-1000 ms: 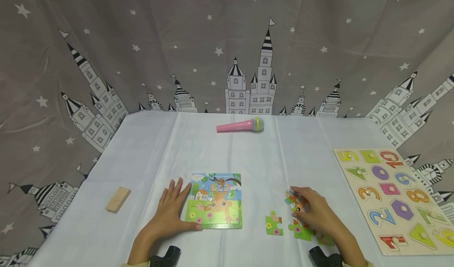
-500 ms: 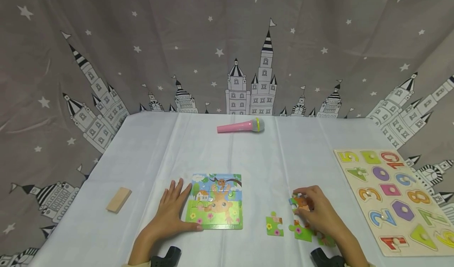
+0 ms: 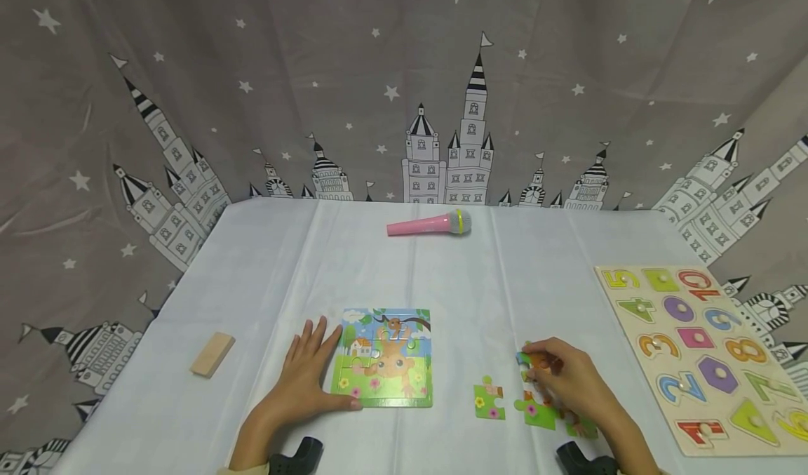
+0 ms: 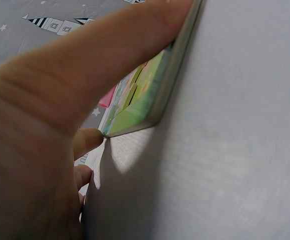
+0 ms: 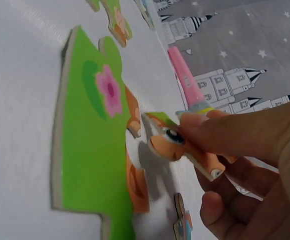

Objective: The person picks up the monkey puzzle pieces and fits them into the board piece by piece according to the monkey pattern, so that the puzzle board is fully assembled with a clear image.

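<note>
Currently, a flat orange jigsaw piece printed with a dark eye [image 5: 165, 145] is pinched, tilted, between the thumb and fingers of the right hand [image 3: 571, 377], over the right half of the white-clothed worktop [image 3: 530, 271]. Just beside that hand, a green piece with a pink flower [image 3: 536, 415] and a partly covered green piece [image 3: 582, 430] are seen; farther left, a green piece with yellow and pink flowers [image 3: 489, 400] is set apart. By the left hand [image 3: 306, 375], whose fingers are straight and spread, a square picture puzzle of a brown monkey [image 3: 388, 363] is touched at its left and near edges. Near the worktop's far edge is laid a pink toy microphone with a grey head [image 3: 429, 224]; toward the left edge, a pale wooden block [image 3: 212, 354]; along the right edge, a wooden number-and-shape board [image 3: 684, 361].
</note>
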`<action>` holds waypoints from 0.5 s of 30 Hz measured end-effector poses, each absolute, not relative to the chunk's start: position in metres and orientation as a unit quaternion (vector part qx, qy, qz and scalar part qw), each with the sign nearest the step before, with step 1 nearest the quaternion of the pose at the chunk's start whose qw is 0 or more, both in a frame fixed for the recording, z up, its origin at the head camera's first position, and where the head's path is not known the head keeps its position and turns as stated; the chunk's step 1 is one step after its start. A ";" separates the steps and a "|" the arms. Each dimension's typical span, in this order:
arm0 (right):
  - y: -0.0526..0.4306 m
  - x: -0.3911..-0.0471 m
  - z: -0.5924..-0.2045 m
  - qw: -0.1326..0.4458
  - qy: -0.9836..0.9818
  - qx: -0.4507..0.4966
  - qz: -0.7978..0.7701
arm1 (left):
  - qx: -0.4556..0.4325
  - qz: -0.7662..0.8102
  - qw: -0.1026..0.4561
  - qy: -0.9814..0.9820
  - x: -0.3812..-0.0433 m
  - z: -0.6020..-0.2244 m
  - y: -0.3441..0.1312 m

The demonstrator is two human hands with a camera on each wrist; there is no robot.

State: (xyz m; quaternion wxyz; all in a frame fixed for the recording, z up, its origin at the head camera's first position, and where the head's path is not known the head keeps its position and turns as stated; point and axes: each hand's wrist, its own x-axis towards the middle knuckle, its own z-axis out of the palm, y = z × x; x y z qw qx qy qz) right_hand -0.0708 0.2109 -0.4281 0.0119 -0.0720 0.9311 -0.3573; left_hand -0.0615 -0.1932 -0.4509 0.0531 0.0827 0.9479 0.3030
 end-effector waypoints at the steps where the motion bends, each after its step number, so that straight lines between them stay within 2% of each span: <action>1: 0.211 -0.071 -0.428 0.013 0.928 -0.073 -0.365 | 0.083 0.304 0.052 0.948 -0.061 -0.451 -0.193; 15: 0.183 -0.083 -0.426 0.066 0.863 -0.067 -0.496 | 0.083 0.305 0.054 0.947 -0.061 -0.450 -0.193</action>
